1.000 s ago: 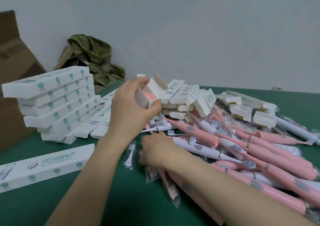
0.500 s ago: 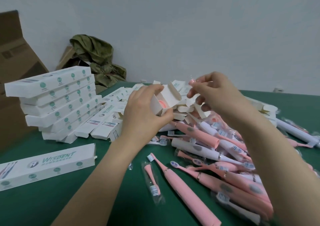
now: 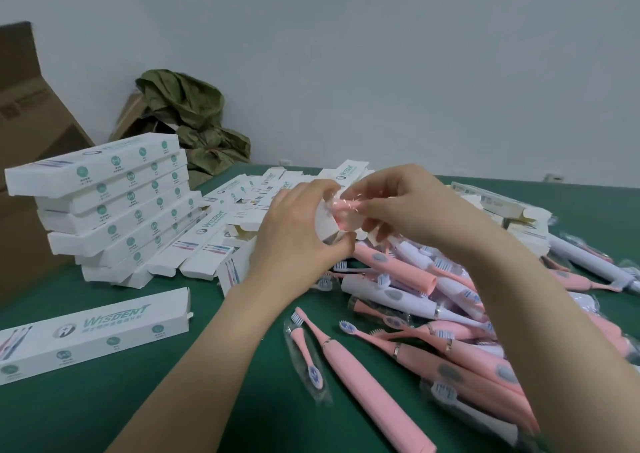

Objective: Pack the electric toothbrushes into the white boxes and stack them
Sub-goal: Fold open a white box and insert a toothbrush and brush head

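Observation:
My left hand (image 3: 298,230) grips the open end of a white box (image 3: 327,225) held above the table. My right hand (image 3: 398,206) pinches a small pink brush head in a clear wrapper (image 3: 346,206) at the mouth of that box. A pile of pink and white electric toothbrushes (image 3: 450,314) lies below and to the right. One pink toothbrush (image 3: 367,383) lies alone in front, with a wrapped pink brush head (image 3: 306,359) beside it. A stack of shut white boxes (image 3: 104,203) stands at the left.
A single white box (image 3: 93,334) lies at the near left on the green table (image 3: 173,400). Several open white boxes (image 3: 242,203) lie behind my hands. Brown cardboard cartons (image 3: 31,133) and a green cloth (image 3: 187,116) sit at the back left against the wall.
My right hand rose from the toothbrush pile with a wrapped brush head and brought it left to the mouth of the box in my left hand.

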Demonstrator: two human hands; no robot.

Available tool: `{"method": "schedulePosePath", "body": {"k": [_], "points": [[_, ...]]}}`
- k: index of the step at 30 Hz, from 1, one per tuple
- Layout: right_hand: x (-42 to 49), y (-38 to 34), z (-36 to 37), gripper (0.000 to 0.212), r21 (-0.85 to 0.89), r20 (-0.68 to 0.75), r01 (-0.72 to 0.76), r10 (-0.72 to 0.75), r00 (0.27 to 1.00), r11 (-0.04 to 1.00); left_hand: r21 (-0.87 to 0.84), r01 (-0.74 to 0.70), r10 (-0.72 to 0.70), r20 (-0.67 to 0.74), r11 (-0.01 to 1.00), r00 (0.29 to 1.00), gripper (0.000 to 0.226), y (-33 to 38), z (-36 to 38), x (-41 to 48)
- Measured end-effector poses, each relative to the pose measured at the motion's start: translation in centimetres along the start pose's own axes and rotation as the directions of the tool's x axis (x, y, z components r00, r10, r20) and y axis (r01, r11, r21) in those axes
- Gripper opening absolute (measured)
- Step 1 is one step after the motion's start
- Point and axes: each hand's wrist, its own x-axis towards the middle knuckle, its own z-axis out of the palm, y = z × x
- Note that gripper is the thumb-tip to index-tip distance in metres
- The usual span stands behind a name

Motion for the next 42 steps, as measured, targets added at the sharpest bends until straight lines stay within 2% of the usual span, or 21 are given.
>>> {"method": "schedulePosePath", "body": {"k": [3, 5, 8, 11, 13, 15, 16, 18, 20, 22, 23, 24, 26, 28, 29, 32, 33, 36, 38, 40, 42], "points": [[0.5, 0.7, 0.2, 0.01, 0.153, -0.123, -0.039, 0.059, 0.991, 0.987, 0.005, 0.004, -0.004, -0.002, 1.0, 1.0, 0.049, 0.0, 0.1, -0.1], [0.7, 1.0, 0.0, 0.007, 0.183, -0.157, -0.045, 0.075, 0.985, 0.982, -0.002, 0.01, -0.01, -0.006, 1.0, 1.0, 0.052, -0.1, 0.0, -0.1], [0.7, 0.9, 0.2, 0.011, 0.054, -0.139, 0.026, -0.018, 0.99, 0.998, -0.008, 0.02, -0.02, 0.009, 1.0, 1.0, 0.056, 0.0, 0.0, -0.2], [0.9, 0.1, 0.9, 0.018, -0.212, -0.14, 0.117, -0.149, 0.979, 0.97, -0.027, 0.019, -0.018, 0.041, 0.999, 0.999, 0.068, 0.3, 0.1, -0.3], [1.1, -0.3, 1.2, 0.018, -0.271, -0.094, 0.15, -0.181, 0.979, 0.951, -0.023, 0.009, -0.008, 0.051, 1.0, 0.999, 0.068, 0.3, 0.3, -0.3], [1.1, -0.1, 1.5, 0.016, -0.152, -0.038, 0.159, -0.167, 0.985, 0.976, -0.041, 0.046, -0.046, 0.021, 0.998, 0.999, 0.068, 0.1, 0.3, -0.3], [1.1, 0.2, 1.6, 0.024, -0.053, -0.049, 0.135, -0.138, 0.989, 0.989, -0.047, 0.07, -0.071, -0.001, 0.996, 0.998, 0.069, 0.0, 0.3, -0.2], [1.1, 0.7, 1.8, 0.029, 0.119, -0.166, 0.08, -0.06, 0.984, 0.99, -0.033, 0.08, -0.082, -0.044, 0.996, 0.996, 0.07, -0.3, 0.3, -0.1], [1.2, 0.9, 2.1, 0.021, 0.223, -0.312, 0.101, -0.027, 0.95, 0.97, -0.021, 0.074, -0.075, -0.055, 0.997, 0.996, 0.07, -0.3, 0.3, -0.2], [1.3, 0.9, 2.8, 0.013, 0.197, -0.419, 0.189, -0.091, 0.904, 0.962, -0.023, 0.068, -0.07, -0.055, 0.997, 0.996, 0.07, -0.2, 0.3, -0.2], [1.3, 1.0, 3.3, 0.008, 0.102, -0.439, 0.227, -0.161, 0.884, 0.969, -0.028, 0.071, -0.073, -0.057, 0.997, 0.996, 0.069, -0.2, 0.3, -0.1], [1.3, 1.0, 3.7, 0.003, -0.027, -0.41, 0.245, -0.234, 0.881, 0.969, -0.037, 0.081, -0.083, -0.058, 0.996, 0.995, 0.07, -0.3, 0.3, -0.1], [1.4, 1.3, 4.6, 0.021, -0.284, -0.219, 0.283, -0.35, 0.911, 0.916, -0.058, 0.111, -0.114, -0.056, 0.992, 0.992, 0.071, -0.4, 0.2, -0.1], [1.5, 1.4, 4.8, 0.034, -0.343, -0.081, 0.315, -0.362, 0.929, 0.885, -0.062, 0.12, -0.123, -0.043, 0.991, 0.991, 0.071, -0.5, 0.1, -0.1], [1.4, 1.4, 4.4, 0.035, -0.327, -0.105, 0.304, -0.354, 0.93, 0.895, -0.056, 0.116, -0.119, -0.043, 0.992, 0.992, 0.07, -0.5, 0.1, -0.1], [0.9, 0.8, 3.1, 0.028, -0.176, -0.332, 0.223, -0.271, 0.904, 0.959, -0.053, 0.119, -0.122, -0.062, 0.992, 0.991, 0.069, -0.7, -0.1, 0.0], [0.6, 0.7, 2.7, 0.024, -0.159, -0.336, 0.207, -0.25, 0.908, 0.965, -0.056, 0.124, -0.128, -0.068, 0.991, 0.99, 0.07, -0.8, -0.2, 0.1], [-0.4, 0.3, 3.0, 0.013, -0.3, -0.038, 0.161, -0.181, 0.983, 0.94, -0.042, 0.131, -0.134, -0.084, 0.99, 0.987, 0.073, -1.1, -0.3, 0.3], [-0.7, 0.4, 3.6, 0.003, -0.332, 0.05, 0.103, -0.092, 0.995, 0.938, -0.023, 0.124, -0.125, -0.069, 0.992, 0.99, 0.071, -1.2, -0.2, 0.1], [-1.0, 0.3, 3.8, 0.015, -0.397, 0.096, 0.032, 0.006, 0.995, 0.917, -0.026, 0.123, -0.124, -0.056, 0.992, 0.991, 0.07, -1.3, -0.1, 0.0], [-1.6, 0.2, 4.3, 0.032, -0.562, 0.228, 0.046, 0.101, 0.968, 0.826, -0.033, 0.121, -0.123, -0.073, 0.992, 0.99, 0.071, -1.5, -0.2, 0.1]]}}
